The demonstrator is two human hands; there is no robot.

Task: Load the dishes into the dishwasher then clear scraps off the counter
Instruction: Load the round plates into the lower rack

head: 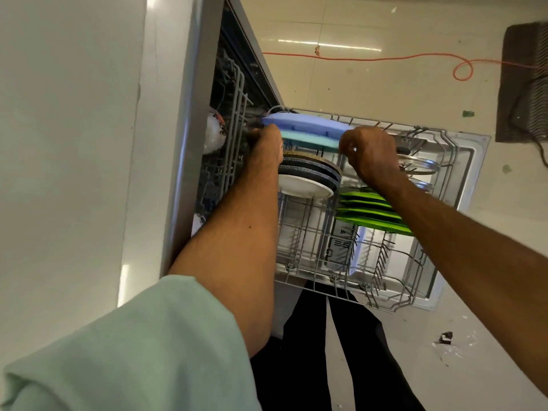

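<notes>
The dishwasher's lower rack is pulled out over the open door. At its far end stand a purple-blue tray and a teal tray on edge. My left hand grips the trays' left end and my right hand pinches the right end of the teal tray. Just nearer stand several dark speckled plates and a white plate. Green plates stand at the right, and a glass lid lies behind my right hand.
The upper rack inside the machine holds a white patterned bowl. An orange cord runs across the tiled floor. A dark mat lies at the far right. Scraps litter the floor at the lower right. My dark trouser legs stand below the rack.
</notes>
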